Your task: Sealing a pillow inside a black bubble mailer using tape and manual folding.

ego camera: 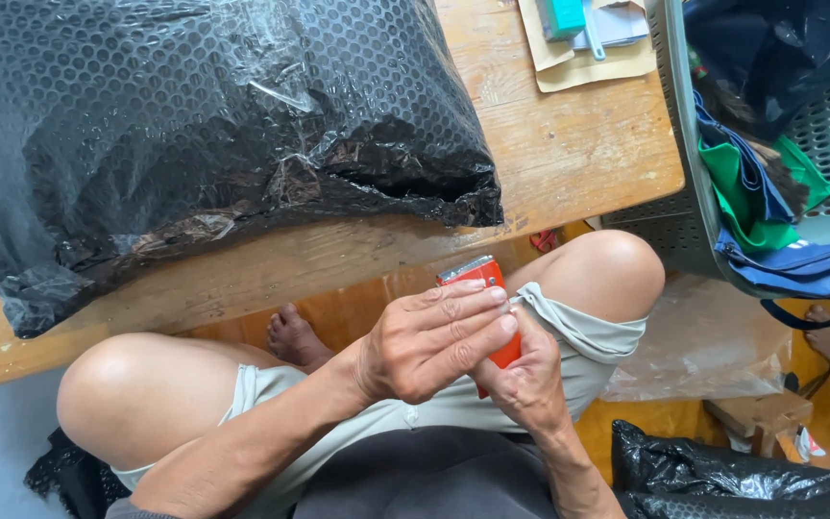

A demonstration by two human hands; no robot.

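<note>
Right hand curled around lower part of red cutter, fingers closed on it from below. Left hand laid across cutter's front, fingers stretched nearly flat, tips touching its top end. Cutter upright over lap, between bare knees, just below table edge. On table beyond, big black bubble-wrapped parcel. Far end: brown envelopes. Right side: grey basket with blue and green bags.
</note>
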